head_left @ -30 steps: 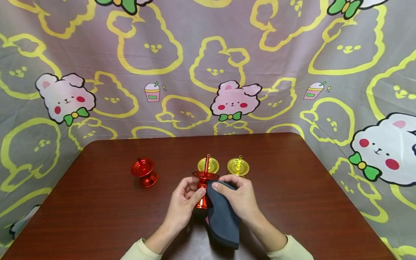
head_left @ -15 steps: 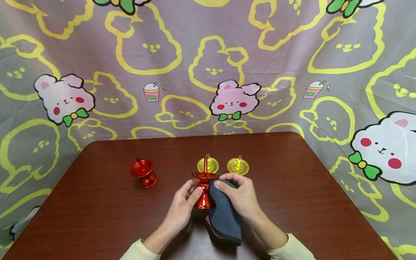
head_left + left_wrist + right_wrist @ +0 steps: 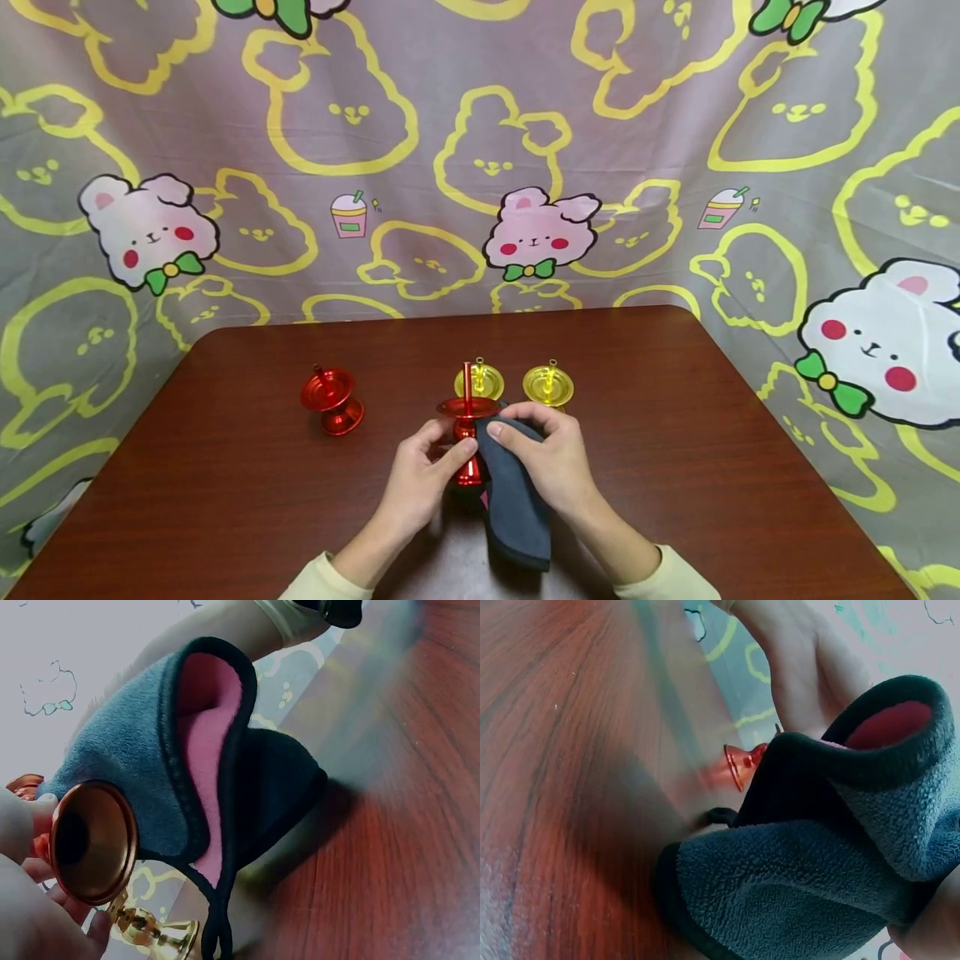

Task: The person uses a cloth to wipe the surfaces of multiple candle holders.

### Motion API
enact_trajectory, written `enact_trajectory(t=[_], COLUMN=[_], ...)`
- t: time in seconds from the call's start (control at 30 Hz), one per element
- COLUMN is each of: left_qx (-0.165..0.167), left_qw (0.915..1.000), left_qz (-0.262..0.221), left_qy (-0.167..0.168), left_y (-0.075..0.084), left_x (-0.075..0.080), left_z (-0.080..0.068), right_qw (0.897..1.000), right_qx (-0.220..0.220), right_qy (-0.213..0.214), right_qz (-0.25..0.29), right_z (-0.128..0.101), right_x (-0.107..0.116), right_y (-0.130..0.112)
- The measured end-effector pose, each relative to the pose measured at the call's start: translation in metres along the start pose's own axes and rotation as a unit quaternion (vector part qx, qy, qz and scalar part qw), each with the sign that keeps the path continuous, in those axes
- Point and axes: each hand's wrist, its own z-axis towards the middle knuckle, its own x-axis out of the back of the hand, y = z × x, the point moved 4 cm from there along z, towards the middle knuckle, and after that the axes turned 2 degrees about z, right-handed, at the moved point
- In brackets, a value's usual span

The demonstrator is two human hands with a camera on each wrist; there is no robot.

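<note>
Fingers of the left hand (image 3: 427,467) curl round the red candle holder (image 3: 467,433) at mid-table (image 3: 675,467), while the right hand (image 3: 551,454) pinches a grey cloth (image 3: 513,508) against it. Wiping looks underway. Next, likely turning the holder to a fresh side, steadily, with yellow holders (image 3: 548,385) just behind.

Your hands work at near-centre of table (image 3: 675,500). Just beyond them, two yellow candle holders (image 3: 479,381) (image 3: 548,385) stand side by side with upright spikes, blocking straight forward reach. Second red candle holder (image 3: 333,399) stands well apart to left. You get open passage between it and left hand (image 3: 426,477). Right half of tabletop open to edge. Backdrop cloth (image 3: 480,150) closes far side.
</note>
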Motion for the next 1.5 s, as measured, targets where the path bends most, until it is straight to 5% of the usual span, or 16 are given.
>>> enact_trajectory(t=[0.23, 0.5, 0.73, 0.93, 1.23, 1.5], left_qx=[0.012, 0.003, 0.013, 0.0, 0.045, 0.037], left_qw=[0.9986, 0.9974, 0.9987, 0.9994, 0.9948, 0.9948], left_qz=[-0.048, -0.063, -0.029, 0.036, -0.083, -0.094], left_qy=[0.018, -0.035, -0.04, -0.001, 0.038, 0.014], left_y=[-0.0026, -0.0008, 0.0011, 0.0001, -0.0022, -0.0016], left_x=[0.0023, 0.0016, -0.0012, 0.0026, 0.0062, 0.0072], left_z=[0.0016, -0.0034, -0.0041, 0.0001, 0.0023, 0.0013], right_qw=[1.0, 1.0, 1.0, 1.0, 1.0, 1.0], right_qx=[0.0, 0.009, -0.006, -0.001, 0.013, 0.019], right_qy=[0.004, 0.006, 0.012, 0.001, -0.007, -0.004], right_qz=[-0.001, -0.005, -0.007, -0.003, -0.005, -0.006], right_z=[0.0007, 0.0035, 0.0026, -0.0011, -0.0028, -0.0005], right_x=[0.0002, 0.0001, -0.0005, -0.0036, -0.0056, -0.0034], right_y=[-0.002, -0.001, 0.0036, 0.0028, -0.0011, -0.0016])
